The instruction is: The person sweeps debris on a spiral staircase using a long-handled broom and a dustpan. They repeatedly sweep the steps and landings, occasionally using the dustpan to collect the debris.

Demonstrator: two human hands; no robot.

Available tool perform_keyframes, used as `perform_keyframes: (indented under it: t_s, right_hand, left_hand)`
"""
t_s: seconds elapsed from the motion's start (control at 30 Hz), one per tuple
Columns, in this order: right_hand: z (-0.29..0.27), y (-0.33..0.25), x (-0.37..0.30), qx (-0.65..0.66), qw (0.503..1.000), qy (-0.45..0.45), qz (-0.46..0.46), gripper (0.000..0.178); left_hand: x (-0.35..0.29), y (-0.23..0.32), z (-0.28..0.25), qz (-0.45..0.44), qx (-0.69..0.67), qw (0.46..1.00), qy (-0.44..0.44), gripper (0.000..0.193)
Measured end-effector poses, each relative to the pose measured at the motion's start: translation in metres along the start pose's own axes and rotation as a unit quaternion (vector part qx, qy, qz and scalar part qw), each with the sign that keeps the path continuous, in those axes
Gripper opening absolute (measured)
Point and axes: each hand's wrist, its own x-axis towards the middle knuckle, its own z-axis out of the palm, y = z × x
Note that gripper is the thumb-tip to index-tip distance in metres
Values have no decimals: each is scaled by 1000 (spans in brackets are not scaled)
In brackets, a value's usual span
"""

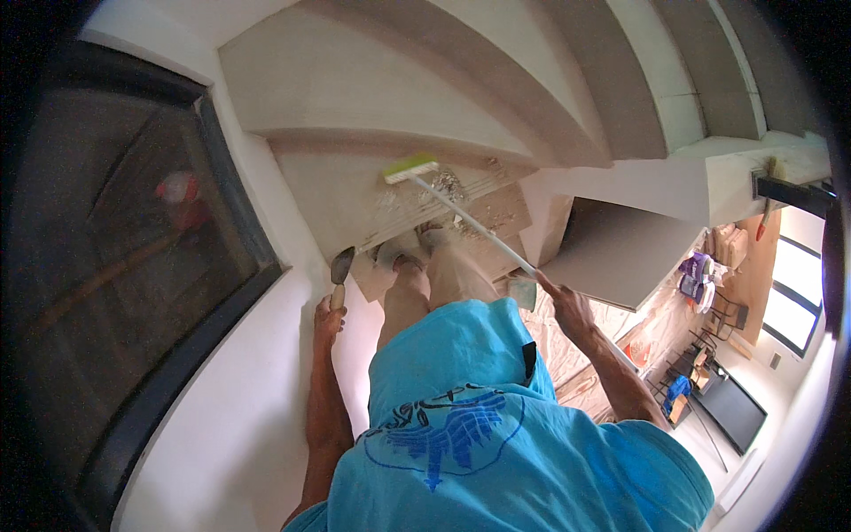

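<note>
My left hand (330, 319) is closed round the pale handle of a trowel (342, 266) with a dark blade, held upright beside the white wall. In my right hand (566, 306) is the white pole of a broom (470, 220), slanting away to the left. Its green and white head (410, 168) rests on the stair tread, just left of a scatter of grey debris (450, 188). More crumbs lie to the right along the step. My feet (409, 263) stand on the step below, close to the debris.
Curved stairs (496, 71) rise beyond the broom and round to the right. A dark-framed window (133, 257) fills the left side. At right, a low wall (620, 248) borders the stairs. Lower down lie a covered floor (576, 355), bags (700, 277) and a black screen (734, 412).
</note>
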Motion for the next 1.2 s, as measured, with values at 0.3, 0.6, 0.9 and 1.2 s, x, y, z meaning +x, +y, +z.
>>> perform_keyframes:
  t_s: [0.3,0.6,0.9,1.2]
  right_hand:
    - [36,-86,117,-79,990,-54,-104,65]
    - [29,6,45,-178,980,-81,-41,67]
    - [23,48,-36,-65,994,-62,63,63]
    - [21,48,-83,-47,995,-38,79,64]
  left_hand:
    - [-5,17,-14,-18,-72,997,11,49]
    - [-2,18,-6,-7,-72,997,-12,50]
    - [10,11,-12,40,-77,995,-43,47]
    - [4,5,-10,24,-58,997,-42,46]
